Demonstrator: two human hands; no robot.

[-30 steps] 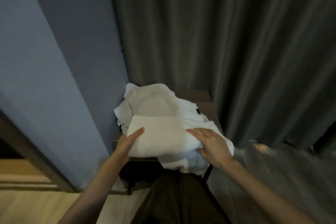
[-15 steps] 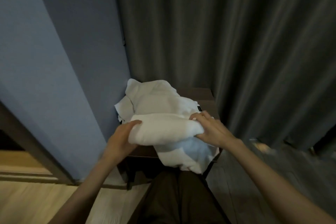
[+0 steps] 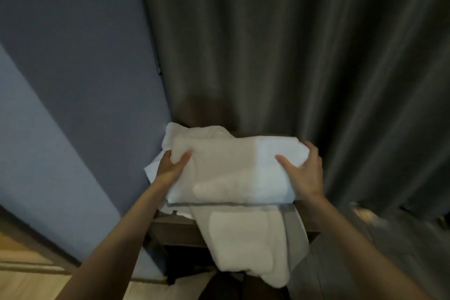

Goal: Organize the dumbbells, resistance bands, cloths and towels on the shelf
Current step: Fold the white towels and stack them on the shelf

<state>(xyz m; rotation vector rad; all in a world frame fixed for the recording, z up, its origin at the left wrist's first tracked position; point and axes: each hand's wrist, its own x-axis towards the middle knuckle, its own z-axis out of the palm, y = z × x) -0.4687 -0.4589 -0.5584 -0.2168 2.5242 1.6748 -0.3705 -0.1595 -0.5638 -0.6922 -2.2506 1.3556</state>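
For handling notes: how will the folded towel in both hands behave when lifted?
Probably floppy: the folded towel needs left hand and right hand at its ends. Likely soft, grippy: thumbs dent it. The hanging towel below droops limply over the shelf.

The shelf (image 3: 175,231) is dark wood and stands on a pale wood floor (image 3: 24,282). White towels cover almost all of its top. Only a strip of the back edge and the front rail show bare. A crumpled towel (image 3: 177,131) lies at the back left corner and spills past the left edge. A hanging towel (image 3: 246,246) lies partly on the top and drapes down over the front rail. A folded towel (image 3: 231,170) is highest, spanning the top's width. Whether it rests on the pile cannot be told.
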